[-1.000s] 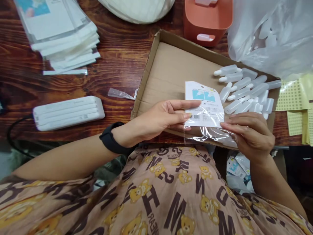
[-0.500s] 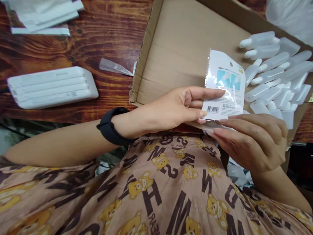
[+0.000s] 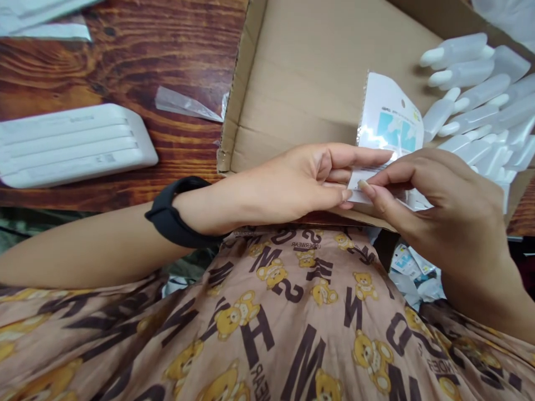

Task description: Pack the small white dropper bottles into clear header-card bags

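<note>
Both my hands hold a small clear plastic packet with a white printed card [image 3: 390, 120] over the near edge of a shallow cardboard box [image 3: 309, 72]. My left hand [image 3: 305, 181], a black band on its wrist, pinches the packet's left lower edge between thumb and fingers. My right hand [image 3: 434, 192] is closed in a pinch on the packet's bottom end, hiding most of that end. Several small white plastic bottles [image 3: 472, 94] lie in the box's right side, just beyond my right hand.
A white ribbed rectangular device [image 3: 71, 145] lies on the dark wooden table [image 3: 125, 61] at left. A scrap of clear film [image 3: 188, 104] sits by the box's left wall. More packets [image 3: 412, 267] lie below the table edge near my lap.
The view has drawn closer to the box. My right hand rose from under the packet's bottom and pinched its lower end, fingertips now meeting my left hand's. The packet shifted right.
</note>
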Action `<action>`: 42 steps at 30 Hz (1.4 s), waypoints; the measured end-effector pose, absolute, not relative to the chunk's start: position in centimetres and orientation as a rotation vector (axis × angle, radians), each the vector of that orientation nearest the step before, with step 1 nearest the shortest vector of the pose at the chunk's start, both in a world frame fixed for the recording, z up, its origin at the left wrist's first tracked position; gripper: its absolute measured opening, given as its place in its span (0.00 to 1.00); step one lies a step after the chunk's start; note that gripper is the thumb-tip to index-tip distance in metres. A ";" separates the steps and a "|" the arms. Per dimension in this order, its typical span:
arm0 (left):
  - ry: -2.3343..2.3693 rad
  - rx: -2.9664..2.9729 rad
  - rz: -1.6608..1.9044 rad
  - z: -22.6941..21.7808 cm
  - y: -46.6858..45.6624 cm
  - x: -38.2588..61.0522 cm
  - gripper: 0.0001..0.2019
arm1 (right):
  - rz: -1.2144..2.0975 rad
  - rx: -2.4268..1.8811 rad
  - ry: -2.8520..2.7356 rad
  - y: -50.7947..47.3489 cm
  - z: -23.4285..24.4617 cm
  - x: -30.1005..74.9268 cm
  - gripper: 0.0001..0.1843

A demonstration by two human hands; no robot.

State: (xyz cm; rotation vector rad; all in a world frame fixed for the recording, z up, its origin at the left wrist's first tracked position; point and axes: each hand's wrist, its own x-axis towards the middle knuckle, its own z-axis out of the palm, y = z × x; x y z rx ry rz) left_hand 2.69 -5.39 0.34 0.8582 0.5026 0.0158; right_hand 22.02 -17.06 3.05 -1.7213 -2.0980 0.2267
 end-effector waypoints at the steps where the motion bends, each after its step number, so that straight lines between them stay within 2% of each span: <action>1: 0.494 0.861 0.013 0.3 -5.3 2.7 0.27 | 0.240 -1.723 -2.102 -17.0 3.0 22.1 0.06; 17: 0.487 0.889 0.028 0.4 -5.1 2.9 0.27 | 0.263 -1.783 -2.166 -16.3 3.0 22.3 0.06; 23: 0.507 0.897 0.057 0.7 -5.2 3.1 0.30 | 0.274 -1.761 -2.154 -16.1 2.9 22.5 0.05; 33: 0.502 0.839 0.043 0.6 -5.1 3.2 0.27 | 0.278 -1.735 -2.166 -16.1 2.9 22.7 0.05; 42: 0.492 0.820 0.015 0.8 -5.2 3.1 0.26 | 0.434 -1.683 -2.152 -15.9 3.3 23.0 0.04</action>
